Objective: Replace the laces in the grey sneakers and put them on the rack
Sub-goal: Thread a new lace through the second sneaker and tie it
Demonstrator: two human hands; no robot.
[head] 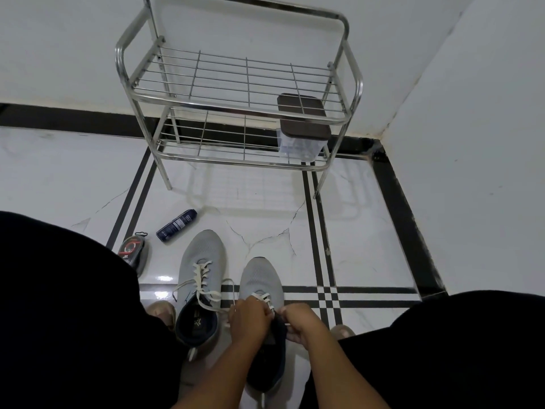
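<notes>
A white marble-look floor with black inlay stripes runs into a corner of plain white walls, where a steel rack stands — a lidded box on its lower shelf. Two grey sneakers sit side by side near the floor's near edge; over the right one, left hand and right hand pinch its pale lace — fingers curled tight.

Sneakers: left grey sneaker and right grey sneaker side by side on tiled floor.
Hands: left hand and right hand pinch white lace of the right one.
Rack: metal rack beyond, against the wall.
</notes>
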